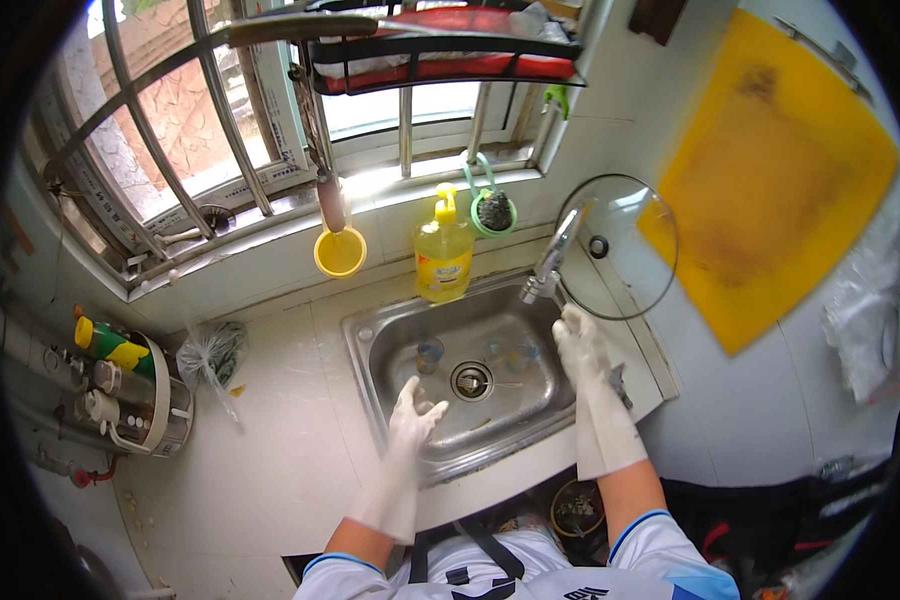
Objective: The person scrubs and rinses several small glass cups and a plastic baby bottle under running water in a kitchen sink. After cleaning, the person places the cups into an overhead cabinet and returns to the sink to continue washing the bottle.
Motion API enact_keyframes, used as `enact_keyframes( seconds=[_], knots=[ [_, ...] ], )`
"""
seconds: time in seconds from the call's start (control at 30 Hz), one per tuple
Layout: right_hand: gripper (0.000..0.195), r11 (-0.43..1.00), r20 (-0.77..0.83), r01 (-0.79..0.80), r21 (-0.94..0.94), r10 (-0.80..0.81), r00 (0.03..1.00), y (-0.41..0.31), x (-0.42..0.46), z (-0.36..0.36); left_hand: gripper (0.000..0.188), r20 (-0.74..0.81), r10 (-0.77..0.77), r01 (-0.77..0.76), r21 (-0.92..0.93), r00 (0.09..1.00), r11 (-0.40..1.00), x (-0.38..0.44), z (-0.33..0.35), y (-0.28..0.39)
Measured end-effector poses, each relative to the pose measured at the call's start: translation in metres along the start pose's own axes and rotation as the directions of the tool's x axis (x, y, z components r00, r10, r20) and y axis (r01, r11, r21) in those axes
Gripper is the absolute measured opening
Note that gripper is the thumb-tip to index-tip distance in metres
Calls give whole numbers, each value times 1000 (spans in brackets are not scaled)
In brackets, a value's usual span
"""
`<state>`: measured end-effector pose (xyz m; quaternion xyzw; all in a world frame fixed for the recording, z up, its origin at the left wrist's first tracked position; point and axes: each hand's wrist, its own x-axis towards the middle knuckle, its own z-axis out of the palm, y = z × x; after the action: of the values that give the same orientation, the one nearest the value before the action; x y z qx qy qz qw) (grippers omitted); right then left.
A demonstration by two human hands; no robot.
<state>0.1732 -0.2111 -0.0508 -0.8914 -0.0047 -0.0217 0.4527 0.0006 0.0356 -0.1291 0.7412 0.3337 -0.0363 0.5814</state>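
Note:
Both my hands wear white rubber gloves. My left hand [414,412] hovers over the front left of the steel sink [435,450], fingers apart, holding nothing. Near the chrome faucet [549,262], at the sink's right rim, is my right hand [579,341]; its fingers are bent, and whether they touch anything is unclear. In the basin a small clear glass [430,355] stands behind my left hand, and more clear glasses [523,354] are at the back right. A fork [471,383] lies across the drain. A yellow dish soap pump bottle [444,259] stands behind the sink.
A glass pot lid [622,247] leans behind the faucet. A green holder with a steel scourer [493,212] and a yellow strainer cup [340,253] hang at the barred window. On the left counter are a plastic bag of greens [214,356] and a condiment rack [161,397].

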Motion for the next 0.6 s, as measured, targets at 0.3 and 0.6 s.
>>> enact_keyframes(
  seconds=[0.3,0.6],
  knots=[
    [34,988,35,139,73,-142,989,41,124,59,96,-329,52,-63,-23,943,998,149,68,-37],
    [32,922,105,185,341,-233,967,57,118,47,60,-184,223,-258,-192,957,947,113,76,3]
  ],
)
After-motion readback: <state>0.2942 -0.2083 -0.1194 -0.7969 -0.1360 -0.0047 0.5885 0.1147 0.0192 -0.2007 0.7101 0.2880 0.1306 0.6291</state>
